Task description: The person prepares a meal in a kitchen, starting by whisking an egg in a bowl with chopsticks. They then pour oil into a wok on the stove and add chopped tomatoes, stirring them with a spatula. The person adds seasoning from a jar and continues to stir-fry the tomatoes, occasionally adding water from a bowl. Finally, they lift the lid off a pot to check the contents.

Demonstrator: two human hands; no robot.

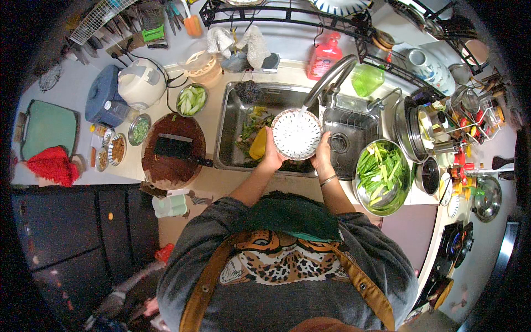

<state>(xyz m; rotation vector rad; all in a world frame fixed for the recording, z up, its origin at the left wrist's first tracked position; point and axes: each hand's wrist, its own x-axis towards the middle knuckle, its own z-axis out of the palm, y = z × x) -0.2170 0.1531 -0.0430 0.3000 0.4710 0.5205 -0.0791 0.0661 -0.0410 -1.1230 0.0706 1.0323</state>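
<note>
A white patterned bowl [297, 134] is held between my two hands over the sink, beneath the curved faucet [332, 79], from which water runs into it. My left hand [272, 151] grips the bowl's left side; my right hand [322, 153], with a bracelet at the wrist, grips its right side. Below and left of the bowl, the left basin of the steel sink [224, 124] holds leafy scraps [251, 128] and a yellow object [258, 144] partly hidden by my left hand. The right basin holds a wire rack [352, 120].
To the right, a steel bowl of cut greens [381, 178] overlaps the counter's front edge. At left, a cleaver [174, 146] lies on a round wooden chopping board [153, 166], near a bowl of sliced vegetable [192, 100]. Behind the sink stands a pink pump bottle [324, 58].
</note>
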